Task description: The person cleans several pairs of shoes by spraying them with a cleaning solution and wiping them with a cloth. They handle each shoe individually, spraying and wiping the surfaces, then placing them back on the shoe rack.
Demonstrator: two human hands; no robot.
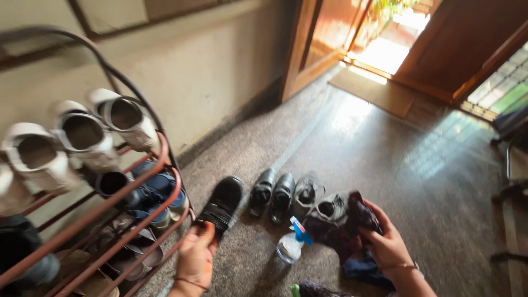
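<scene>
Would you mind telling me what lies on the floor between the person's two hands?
In the head view, a clear spray bottle with a blue nozzle lies on the floor between the left hand and the right hand.

Shoe rack (110, 212) left; spray bottle (290, 245) on floor; doormat (374, 91) by door.

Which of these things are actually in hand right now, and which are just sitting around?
In hand:
- black shoe, gripped by left hand
- dark cloth, held by right hand
- spray bottle, between the hands

Lying about:
- shoe rack
- white shoes
- grey shoes
- doormat
</scene>
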